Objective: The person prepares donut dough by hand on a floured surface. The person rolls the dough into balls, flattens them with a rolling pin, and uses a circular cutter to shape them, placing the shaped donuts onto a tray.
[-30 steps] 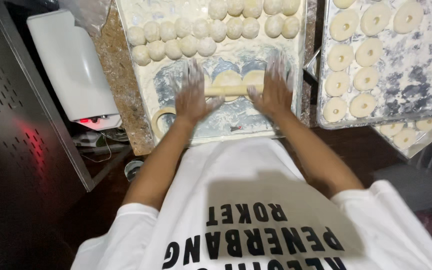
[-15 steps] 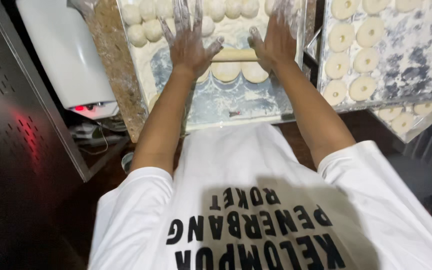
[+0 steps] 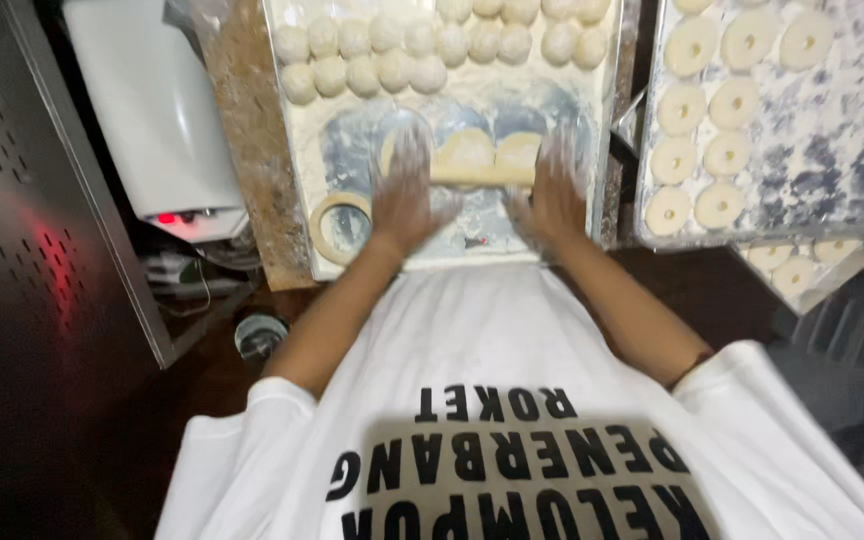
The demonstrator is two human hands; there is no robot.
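On the flour-dusted metal work tray (image 3: 572,120), the left hand (image 3: 407,195) and right hand (image 3: 552,190) press flat, fingers spread, on a wooden rolling pin (image 3: 482,175) over flattened pale dough pieces (image 3: 467,150), where uneven pressure could tear them.

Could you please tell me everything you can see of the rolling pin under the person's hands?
The rolling pin is a pale, wood-coloured cylinder lying crosswise on the floured work board. Only its middle shows; the left hand and right hand, both flat, floury and motion-blurred, cover its ends. It rests across flattened pieces of dough, just below the rows of dough balls.
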